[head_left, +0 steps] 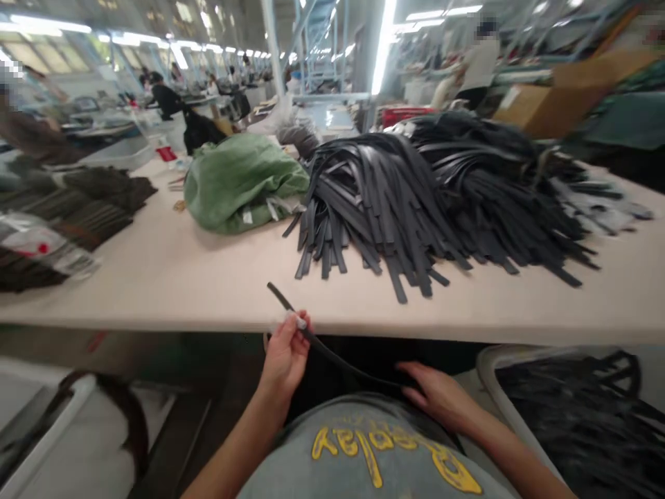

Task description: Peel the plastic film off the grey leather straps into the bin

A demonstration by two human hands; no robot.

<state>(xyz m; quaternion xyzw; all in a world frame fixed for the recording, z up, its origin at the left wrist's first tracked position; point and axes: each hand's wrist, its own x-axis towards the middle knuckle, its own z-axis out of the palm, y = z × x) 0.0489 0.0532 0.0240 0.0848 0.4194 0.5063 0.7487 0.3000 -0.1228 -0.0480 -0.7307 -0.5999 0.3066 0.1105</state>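
A single dark strip (337,358) runs between my two hands, just in front of the table edge. My left hand (288,350) is closed around it near one end, and the strip's tip pokes out over the table. Something small and white shows at those fingertips; I cannot make out what it is. My right hand (433,391) is at the strip's other end, thumb and fingers somewhat apart, and whether it grips the strip is unclear. Beyond the hands, a big heap of similar dark strips (379,201) lies on the table, ends fanned towards me.
The pale table (208,291) carries a green cloth bundle (239,184), a second pile of dark strips (499,201) and stacked brown pieces (77,201). A bin (488,367) of dark pieces stands at lower right. A cardboard box (535,107) and several people are farther back.
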